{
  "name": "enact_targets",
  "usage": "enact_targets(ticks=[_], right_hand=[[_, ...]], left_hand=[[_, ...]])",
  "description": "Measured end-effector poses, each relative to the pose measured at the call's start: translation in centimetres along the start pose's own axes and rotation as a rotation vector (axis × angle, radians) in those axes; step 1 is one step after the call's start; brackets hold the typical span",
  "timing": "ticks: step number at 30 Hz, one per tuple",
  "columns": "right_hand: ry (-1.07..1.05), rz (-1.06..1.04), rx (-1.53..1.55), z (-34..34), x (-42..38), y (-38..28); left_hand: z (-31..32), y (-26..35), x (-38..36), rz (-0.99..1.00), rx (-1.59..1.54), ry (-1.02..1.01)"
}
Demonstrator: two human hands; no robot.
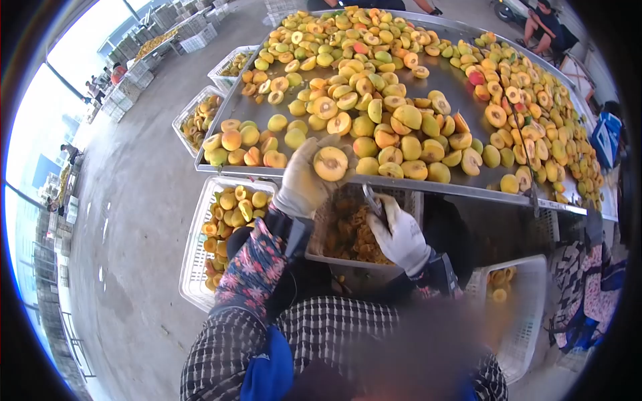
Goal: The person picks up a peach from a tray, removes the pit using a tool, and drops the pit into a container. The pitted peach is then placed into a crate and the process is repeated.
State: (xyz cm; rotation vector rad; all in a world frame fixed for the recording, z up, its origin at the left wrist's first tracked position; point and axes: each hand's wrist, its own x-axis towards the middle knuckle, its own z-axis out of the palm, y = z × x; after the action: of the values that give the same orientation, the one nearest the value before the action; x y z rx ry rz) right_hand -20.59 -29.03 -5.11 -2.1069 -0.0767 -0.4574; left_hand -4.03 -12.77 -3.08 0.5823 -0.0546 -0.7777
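Observation:
My left hand [304, 180], in a pale glove, is closed around a halved yellow peach [330, 164] at the near edge of the metal table [428, 80]. The cut face points up toward me and shows a brown middle. My right hand [402, 235], in a white glove, grips a small metal tool [372, 199]; its exact kind is hard to make out. Tool and peach are apart. Beneath both hands, a crate [317, 247] contains brownish scraps. Many halved peaches [401, 137] are heaped on the table just beyond my hands.
A white crate of peach halves [189, 267] stands at my left, with more crates [179, 125] along the table's left side. Another white crate [531, 314] sits at my right. A dark rod [518, 144] crosses the right heap. Other people [545, 30] sit nearby.

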Motion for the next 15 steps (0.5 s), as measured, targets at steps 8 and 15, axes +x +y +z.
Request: enact_targets(ticks=[8,15], right_hand=[[0.046,0.014,-0.279,1.3,1.1,-0.7],[-0.059,-0.033,-0.495,0.4,0.0,0.3]], left_hand=[[1.4,-6.0,-0.7,0.088,-0.03,0.084],[0.8,-5.5,-1.0,-0.063,-0.089,0.004]])
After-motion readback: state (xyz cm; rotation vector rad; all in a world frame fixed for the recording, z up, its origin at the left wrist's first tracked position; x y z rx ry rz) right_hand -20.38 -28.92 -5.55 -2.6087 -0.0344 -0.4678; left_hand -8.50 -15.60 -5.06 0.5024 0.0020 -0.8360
